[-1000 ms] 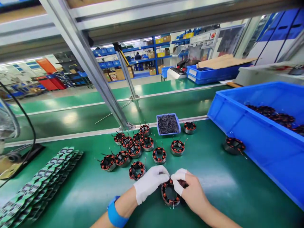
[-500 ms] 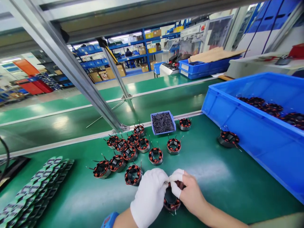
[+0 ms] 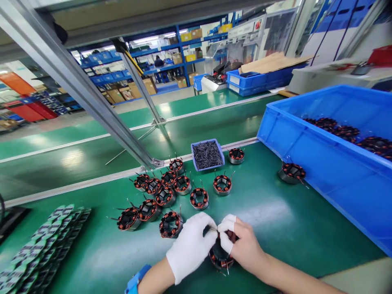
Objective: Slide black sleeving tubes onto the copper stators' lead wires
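Note:
My left hand (image 3: 189,246), in a white glove with a blue wrist strap, and my right hand (image 3: 241,245), bare with white finger cots, both pinch at the top of a wound stator (image 3: 219,256), a ring of copper coils with red insulators, lying on the green mat near me. Their fingertips meet over its rim. Several more stators (image 3: 167,192) with upright wire ends stand in a cluster just beyond my hands. A small blue tray (image 3: 207,154) of thin dark pins sits behind them.
A large blue bin (image 3: 321,163) with stators inside stands at the right, one stator (image 3: 290,172) lying beside its wall. Stacked green circuit boards (image 3: 39,245) lie at the left. A slanted aluminium frame post (image 3: 92,102) meets the bench edge. Shelves and crates fill the background.
The view has shifted slightly, so everything sits a little lower left. My hands stay pinched on the same stator, which is now more covered by my fingers.

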### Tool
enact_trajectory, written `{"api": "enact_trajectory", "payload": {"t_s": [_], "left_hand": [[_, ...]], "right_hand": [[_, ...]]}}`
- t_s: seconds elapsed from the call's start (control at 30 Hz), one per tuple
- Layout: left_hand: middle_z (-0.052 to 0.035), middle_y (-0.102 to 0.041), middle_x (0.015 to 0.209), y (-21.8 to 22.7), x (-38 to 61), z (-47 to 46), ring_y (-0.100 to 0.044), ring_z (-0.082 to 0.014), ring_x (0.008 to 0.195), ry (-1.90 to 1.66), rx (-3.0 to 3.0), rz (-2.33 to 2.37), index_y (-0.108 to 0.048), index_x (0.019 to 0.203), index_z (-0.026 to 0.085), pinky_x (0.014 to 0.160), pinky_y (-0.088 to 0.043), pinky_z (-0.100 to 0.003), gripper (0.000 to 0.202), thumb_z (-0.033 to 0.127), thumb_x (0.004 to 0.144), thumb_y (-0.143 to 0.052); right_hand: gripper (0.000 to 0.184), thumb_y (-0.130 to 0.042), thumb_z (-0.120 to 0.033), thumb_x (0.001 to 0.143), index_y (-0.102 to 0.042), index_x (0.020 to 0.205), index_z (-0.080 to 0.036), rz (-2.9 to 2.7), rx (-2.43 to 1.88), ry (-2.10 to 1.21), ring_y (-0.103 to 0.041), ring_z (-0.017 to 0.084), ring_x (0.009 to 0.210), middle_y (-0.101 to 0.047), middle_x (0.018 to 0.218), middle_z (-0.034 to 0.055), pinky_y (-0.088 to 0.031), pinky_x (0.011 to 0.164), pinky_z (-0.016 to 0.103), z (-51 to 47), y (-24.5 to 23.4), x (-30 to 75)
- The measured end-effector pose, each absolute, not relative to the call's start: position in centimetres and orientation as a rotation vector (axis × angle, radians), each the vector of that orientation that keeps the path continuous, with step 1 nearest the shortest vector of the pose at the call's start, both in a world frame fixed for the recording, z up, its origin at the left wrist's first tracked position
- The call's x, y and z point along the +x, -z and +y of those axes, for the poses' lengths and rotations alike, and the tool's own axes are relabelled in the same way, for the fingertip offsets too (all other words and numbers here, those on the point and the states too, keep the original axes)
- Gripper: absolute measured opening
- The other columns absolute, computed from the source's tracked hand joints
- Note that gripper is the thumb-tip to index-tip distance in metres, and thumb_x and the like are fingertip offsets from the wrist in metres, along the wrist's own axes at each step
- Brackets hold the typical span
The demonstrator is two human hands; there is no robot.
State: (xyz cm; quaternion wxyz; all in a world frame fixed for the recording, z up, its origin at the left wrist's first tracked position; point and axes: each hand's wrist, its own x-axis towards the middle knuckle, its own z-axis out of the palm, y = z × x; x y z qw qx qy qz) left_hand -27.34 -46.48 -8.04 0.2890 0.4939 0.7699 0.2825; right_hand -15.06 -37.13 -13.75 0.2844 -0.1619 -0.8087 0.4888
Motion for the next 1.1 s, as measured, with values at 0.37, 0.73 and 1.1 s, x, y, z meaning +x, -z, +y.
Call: {"api": "enact_trajectory", "payload": {"t_s": [0.37, 0.73, 1.1], "left_hand": [[-0.0027, -0.057, 0.084, 9.6, -25.2, -47.7, -0.052, -0.0215, 0.091, -0.836, 1.575, 2.321, -0.05, 0.071, 0.018, 0.077, -0.038, -0.036, 0.012, 0.01, 0.078, -0.045], [-0.004, -0.062, 0.091, 8.3, -26.9, -48.0, -0.047, -0.0228, 0.111, -0.616, 2.229, 2.061, -0.055, 0.092, 0.018, 0.096, -0.031, -0.05, 0.025, 0.004, 0.078, -0.039], [-0.004, -0.06, 0.103, 8.5, -27.7, -48.3, -0.05, -0.0188, 0.108, -0.924, 1.699, 1.926, -0.053, 0.101, 0.021, 0.097, -0.037, -0.041, 0.024, 0.014, 0.084, -0.037]], "right_hand": [[0.019, -0.045, -0.004, 0.068, -0.058, 0.071, -0.017, -2.136, -0.455, -1.281, -0.047, 0.012, 0.061, -0.049, 0.067, 0.001, -0.038, 0.055, 0.022, -37.4, 13.7, -15.2], [0.016, -0.046, -0.005, 0.069, -0.057, 0.07, -0.017, -2.14, -0.446, -1.298, -0.046, 0.011, 0.059, -0.049, 0.066, 0.0002, -0.036, 0.054, 0.022, -37.2, 13.3, -15.2], [0.016, -0.047, -0.009, 0.073, -0.06, 0.072, -0.018, -2.212, -0.366, -1.452, -0.048, 0.012, 0.062, -0.053, 0.069, 0.0009, -0.039, 0.058, 0.024, -36.2, 12.9, -15.0]]}}
